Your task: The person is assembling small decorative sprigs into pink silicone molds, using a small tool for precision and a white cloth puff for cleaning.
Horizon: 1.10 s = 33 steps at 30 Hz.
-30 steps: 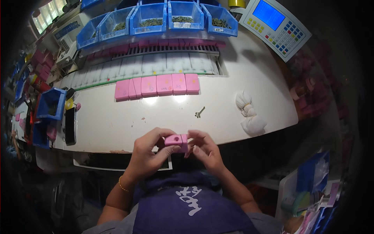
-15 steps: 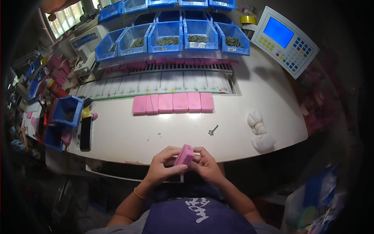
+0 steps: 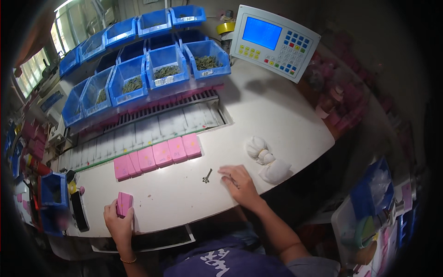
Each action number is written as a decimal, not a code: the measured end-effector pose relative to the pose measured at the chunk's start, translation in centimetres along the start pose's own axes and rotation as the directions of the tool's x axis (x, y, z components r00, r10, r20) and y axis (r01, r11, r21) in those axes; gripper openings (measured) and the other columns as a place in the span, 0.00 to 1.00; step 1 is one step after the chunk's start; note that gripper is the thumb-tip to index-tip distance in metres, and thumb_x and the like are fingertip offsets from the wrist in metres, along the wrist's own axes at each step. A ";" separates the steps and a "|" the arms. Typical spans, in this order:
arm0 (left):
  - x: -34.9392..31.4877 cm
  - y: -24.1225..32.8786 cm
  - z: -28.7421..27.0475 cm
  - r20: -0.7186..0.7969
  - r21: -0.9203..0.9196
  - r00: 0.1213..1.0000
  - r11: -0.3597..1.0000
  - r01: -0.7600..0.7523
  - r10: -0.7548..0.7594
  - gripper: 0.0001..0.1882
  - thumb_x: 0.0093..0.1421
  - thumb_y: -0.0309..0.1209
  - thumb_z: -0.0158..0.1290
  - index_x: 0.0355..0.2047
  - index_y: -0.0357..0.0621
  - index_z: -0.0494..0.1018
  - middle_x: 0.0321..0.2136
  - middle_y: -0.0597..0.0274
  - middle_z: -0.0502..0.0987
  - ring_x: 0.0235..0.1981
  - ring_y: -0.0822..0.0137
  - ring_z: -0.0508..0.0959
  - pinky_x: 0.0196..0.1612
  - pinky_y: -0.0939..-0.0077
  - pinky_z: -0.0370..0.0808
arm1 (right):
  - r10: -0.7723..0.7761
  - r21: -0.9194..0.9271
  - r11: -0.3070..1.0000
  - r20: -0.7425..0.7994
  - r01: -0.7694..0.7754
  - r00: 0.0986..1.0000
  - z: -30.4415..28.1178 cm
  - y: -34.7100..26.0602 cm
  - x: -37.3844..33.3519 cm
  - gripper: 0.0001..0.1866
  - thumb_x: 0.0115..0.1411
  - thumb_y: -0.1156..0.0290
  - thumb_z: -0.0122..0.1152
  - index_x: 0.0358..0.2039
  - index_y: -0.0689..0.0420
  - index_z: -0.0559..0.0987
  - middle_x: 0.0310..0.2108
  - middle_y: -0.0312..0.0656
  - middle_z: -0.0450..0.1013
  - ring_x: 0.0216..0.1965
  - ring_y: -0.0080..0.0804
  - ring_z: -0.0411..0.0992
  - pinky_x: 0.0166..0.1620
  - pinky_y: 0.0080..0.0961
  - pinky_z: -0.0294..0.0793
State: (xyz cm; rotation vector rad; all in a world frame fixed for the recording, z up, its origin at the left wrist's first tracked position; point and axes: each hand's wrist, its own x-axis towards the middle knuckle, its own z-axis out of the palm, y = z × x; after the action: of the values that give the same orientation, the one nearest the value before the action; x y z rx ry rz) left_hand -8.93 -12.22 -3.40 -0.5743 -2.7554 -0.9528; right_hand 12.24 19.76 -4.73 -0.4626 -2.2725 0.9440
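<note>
My left hand (image 3: 119, 224) is closed round a pink rubber-like block (image 3: 124, 204) at the front left of the white table. A line runs down the block's upper face. My right hand (image 3: 240, 183) hovers over or rests on the table with its fingers bent and apart, and nothing shows in it. Just left of those fingers lies a small dark metal piece (image 3: 207, 176), roughly key-shaped with a branched end. A tied white cloth bundle (image 3: 263, 158) lies beyond and to the right of that hand.
Several pink blocks (image 3: 162, 153) stand in a row before a slatted tray (image 3: 152, 130). Behind rise blue bins (image 3: 167, 69) with small dark pieces. A keypad console with a blue screen (image 3: 277, 44) stands back right. A black phone (image 3: 79, 211) lies far left.
The pink block has gone from both hands in front of me to the left hand alone, down at the left. My right hand has moved right toward the metal piece. The view has turned right.
</note>
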 end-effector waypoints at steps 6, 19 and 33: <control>1.9 -1.0 -0.7 -0.022 -0.051 0.999 0.998 0.048 -0.049 0.22 0.43 0.33 0.68 0.37 0.31 0.79 0.30 0.49 0.77 0.30 0.55 0.78 0.37 0.65 0.75 | -0.066 -0.186 0.978 0.174 0.098 0.983 0.2 1.2 2.9 0.16 0.59 0.76 0.59 0.49 0.51 0.80 0.50 0.46 0.70 0.51 0.46 0.65 0.56 0.39 0.66; 22.2 -6.4 2.0 -0.323 0.238 0.944 0.959 0.155 -0.072 0.26 0.48 0.48 0.64 0.36 0.36 0.80 0.38 0.46 0.79 0.45 0.47 0.77 0.49 0.57 0.74 | -0.025 -0.143 0.988 0.205 0.055 0.978 0.4 -0.1 3.5 0.04 0.56 0.73 0.64 0.33 0.55 0.81 0.42 0.40 0.71 0.46 0.41 0.65 0.51 0.35 0.63; 8.2 3.1 1.7 0.240 -0.535 0.969 0.841 0.084 0.057 0.12 0.57 0.27 0.59 0.42 0.40 0.82 0.32 0.62 0.79 0.27 0.74 0.72 0.36 0.80 0.70 | 0.419 0.721 0.565 0.167 -0.400 0.892 4.7 -5.3 1.0 0.06 0.68 0.73 0.55 0.39 0.62 0.76 0.34 0.36 0.74 0.34 0.19 0.67 0.42 0.17 0.68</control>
State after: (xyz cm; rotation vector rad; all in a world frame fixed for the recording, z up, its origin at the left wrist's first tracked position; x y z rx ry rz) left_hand -15.18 -6.50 -0.69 -0.8019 -2.6716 -1.8060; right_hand 7.94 14.28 -3.10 -0.6239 -1.5409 1.9780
